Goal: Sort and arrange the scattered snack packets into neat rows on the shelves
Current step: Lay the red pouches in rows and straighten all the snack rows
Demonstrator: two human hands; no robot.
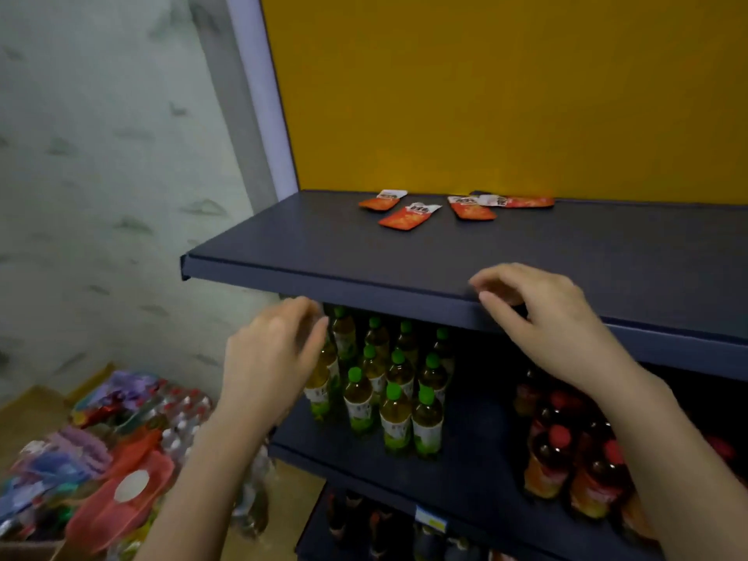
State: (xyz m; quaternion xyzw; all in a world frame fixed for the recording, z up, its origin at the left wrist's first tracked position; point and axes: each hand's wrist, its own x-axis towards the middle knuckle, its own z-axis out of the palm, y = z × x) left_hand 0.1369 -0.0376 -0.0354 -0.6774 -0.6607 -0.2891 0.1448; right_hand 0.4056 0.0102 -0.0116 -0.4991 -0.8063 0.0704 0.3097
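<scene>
Several small orange-red snack packets lie scattered at the back of the dark blue top shelf: one at the left, one nearer the front, one overlapping a long one. My right hand hovers over the shelf's front edge with fingers loosely curled and holds nothing. My left hand is raised just below the front edge, in front of the bottles, fingers relaxed and empty. Both hands are well short of the packets.
The lower shelf carries green-capped tea bottles and red-capped bottles. A yellow back panel rises behind the top shelf. Bagged goods and bottled water packs lie piled on the floor at lower left.
</scene>
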